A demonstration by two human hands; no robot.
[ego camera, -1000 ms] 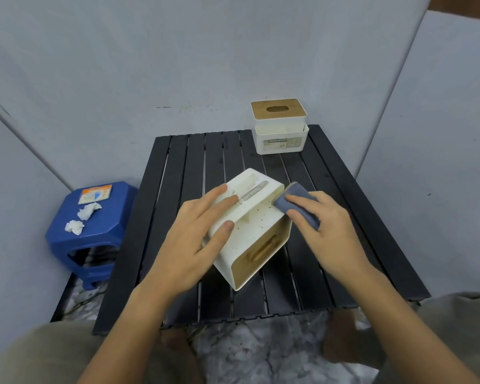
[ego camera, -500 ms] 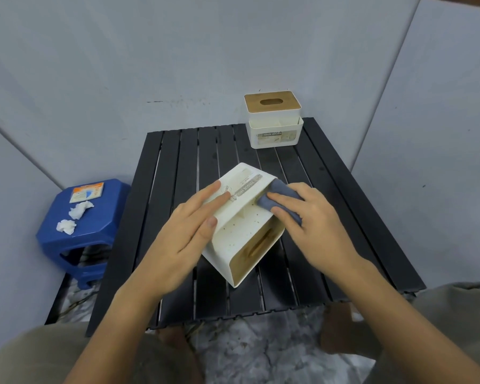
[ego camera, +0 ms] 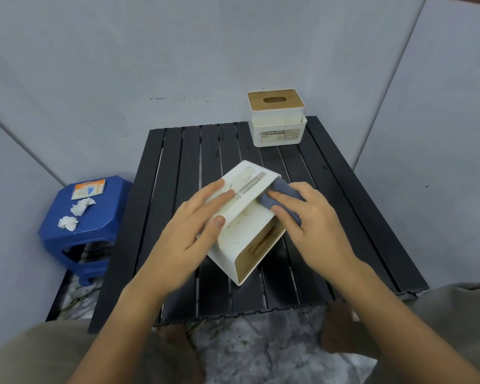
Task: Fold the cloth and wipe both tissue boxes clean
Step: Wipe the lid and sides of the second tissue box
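Note:
A white tissue box (ego camera: 243, 234) lies tipped on its side in the middle of the black slatted table (ego camera: 330, 189), its wooden lid facing me at the lower right. My left hand (ego camera: 189, 239) lies flat on the box's left face and holds it steady. My right hand (ego camera: 311, 225) presses a folded grey-blue cloth (ego camera: 277, 196) against the box's upper right edge. A second white tissue box (ego camera: 277, 121) with a wooden slotted lid stands upright at the table's far right corner.
A blue plastic stool (ego camera: 81, 225) stands left of the table, carrying two crumpled tissues (ego camera: 75, 214) and an orange-white packet (ego camera: 88, 189). Grey wall panels close in behind and on both sides. My knees sit at the table's near edge.
My right hand has slid the cloth leftward along the box's upper edge onto its face. My left hand stays on the box. The camera view has shifted slightly.

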